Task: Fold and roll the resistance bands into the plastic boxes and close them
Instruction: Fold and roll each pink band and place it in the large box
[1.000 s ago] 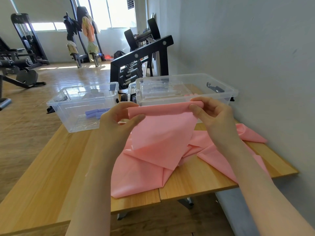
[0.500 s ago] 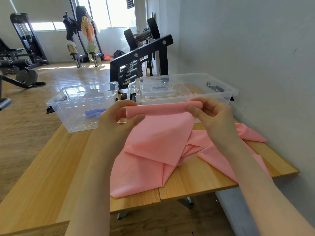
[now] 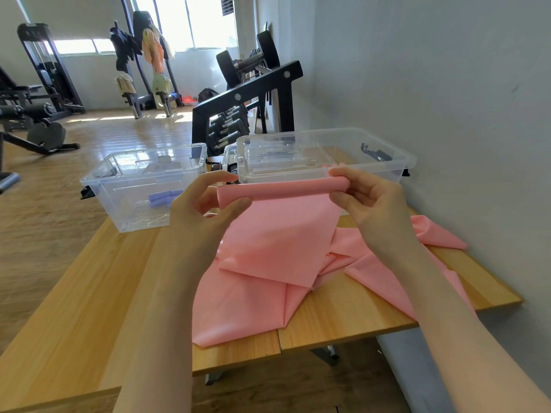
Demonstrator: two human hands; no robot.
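left hand [image 3: 205,210], right hand [image 3: 369,201], raised, fingers pinching

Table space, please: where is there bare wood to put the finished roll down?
Bare wood lies on the table's near-left part, between the left box and the near edge, left of the pink band. The middle and right are crowded with loose band, and the boxes fill the far edge.

Both forearms cut off by the bottom edge, left hand [image 3: 205,216] hiding part of the left clear box [image 3: 140,186], purple pieces [image 3: 162,198] inside too small to identify, pink band [image 3: 268,242] partly covered by the right hand [image 3: 372,204].
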